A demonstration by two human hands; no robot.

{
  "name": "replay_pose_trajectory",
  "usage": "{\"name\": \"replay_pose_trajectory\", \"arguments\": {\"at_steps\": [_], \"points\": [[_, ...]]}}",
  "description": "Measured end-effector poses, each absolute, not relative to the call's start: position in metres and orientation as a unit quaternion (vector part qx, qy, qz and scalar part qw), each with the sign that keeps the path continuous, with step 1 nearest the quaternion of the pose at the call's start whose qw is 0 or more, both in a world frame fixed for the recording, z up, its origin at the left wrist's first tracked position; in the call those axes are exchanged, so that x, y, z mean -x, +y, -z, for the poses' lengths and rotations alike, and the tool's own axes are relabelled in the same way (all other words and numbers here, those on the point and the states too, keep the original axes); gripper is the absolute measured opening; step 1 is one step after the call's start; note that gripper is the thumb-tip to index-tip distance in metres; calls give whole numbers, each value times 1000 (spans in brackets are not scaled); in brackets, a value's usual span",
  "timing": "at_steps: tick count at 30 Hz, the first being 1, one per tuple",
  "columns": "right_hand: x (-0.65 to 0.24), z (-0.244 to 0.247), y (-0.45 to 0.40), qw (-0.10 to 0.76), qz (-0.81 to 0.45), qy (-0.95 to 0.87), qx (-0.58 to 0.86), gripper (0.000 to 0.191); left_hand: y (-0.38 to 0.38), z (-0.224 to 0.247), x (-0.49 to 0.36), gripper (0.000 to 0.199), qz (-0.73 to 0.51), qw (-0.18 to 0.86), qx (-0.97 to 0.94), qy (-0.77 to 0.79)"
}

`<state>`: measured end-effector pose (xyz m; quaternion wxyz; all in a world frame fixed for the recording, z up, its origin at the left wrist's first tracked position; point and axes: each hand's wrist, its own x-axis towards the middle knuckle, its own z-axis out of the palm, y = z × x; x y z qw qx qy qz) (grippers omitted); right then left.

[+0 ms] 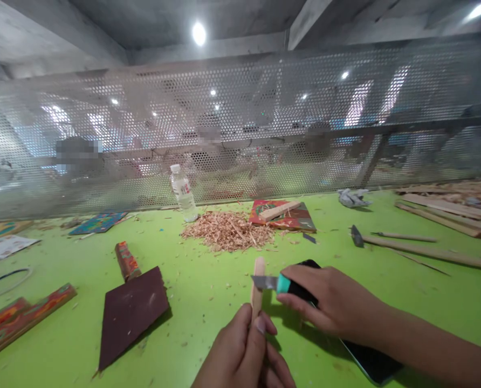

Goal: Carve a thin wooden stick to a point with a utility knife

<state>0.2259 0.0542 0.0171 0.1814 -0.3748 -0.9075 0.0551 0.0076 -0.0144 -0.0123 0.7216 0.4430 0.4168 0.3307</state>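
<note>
The person's left hand (246, 350) is clamped on the lower end of a narrow wooden stick (257, 296), held up above the green tabletop (208, 302). The right hand (333, 299) grips a utility knife (283, 283), its blade crossing the stick. Wood shavings (226, 231) lie piled beyond; a smartphone (372, 358) rests beneath the right forearm.

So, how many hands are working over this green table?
2: the left hand grips a wooden stick, and the right hand holds a utility knife, its blade at the stick.
</note>
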Motion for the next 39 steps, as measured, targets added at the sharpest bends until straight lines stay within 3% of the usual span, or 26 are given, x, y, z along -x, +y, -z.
{"name": "replay_pose_trajectory", "arguments": {"at_steps": [4, 9, 14, 23, 34, 39], "points": [[-219, -15, 49, 167, -75, -919, 348, 46, -16, 14, -9, 64, -339, 724, -439, 410], [-234, -16, 68, 211, -57, -880, 422, 49, -20, 15, -10, 56, -357, 740, -398, 408], [-238, -18, 68, 218, -66, -881, 414, 48, -19, 11, -10, 62, -350, 739, -388, 425], [-224, -19, 43, 149, -102, -919, 351, 41, -18, 13, -10, 68, -356, 730, -408, 417], [-227, -10, 56, 179, 12, -926, 333, 54, -18, 8, -8, 65, -349, 742, -391, 418], [-252, -19, 88, 230, 32, -873, 430, 52, -20, 6, -6, 59, -347, 738, -405, 413]]}}
